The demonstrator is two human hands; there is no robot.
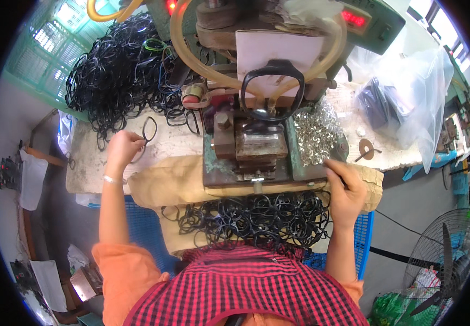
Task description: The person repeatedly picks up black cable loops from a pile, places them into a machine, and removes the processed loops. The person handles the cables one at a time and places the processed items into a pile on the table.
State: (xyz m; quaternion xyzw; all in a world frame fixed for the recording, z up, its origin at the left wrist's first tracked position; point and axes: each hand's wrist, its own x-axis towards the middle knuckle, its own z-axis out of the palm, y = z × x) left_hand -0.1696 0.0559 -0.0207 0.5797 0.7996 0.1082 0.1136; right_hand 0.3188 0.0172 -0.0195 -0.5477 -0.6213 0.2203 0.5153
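My left hand (123,150) pinches a thin black spectacle frame (150,129) over the pale worktop, left of a bench press. Its two rim loops show above and below my fingertips. My right hand (347,191) is at the press's front right corner, fingertips at the near edge of a heap of small shiny metal parts (315,132). Whether a part is between those fingers is too small to tell. Between my hands stands the metal fixture block (260,142) of the press, partly behind a black-rimmed magnifier (302,91).
A large tangled heap of black frames (112,69) lies at the back left. More frames (255,218) lie on brown paper (165,179) near my lap. Yellowish hoses (176,36) loop before the press. Plastic bags (418,102) are at right; a caged fan (445,252) stands lower right.
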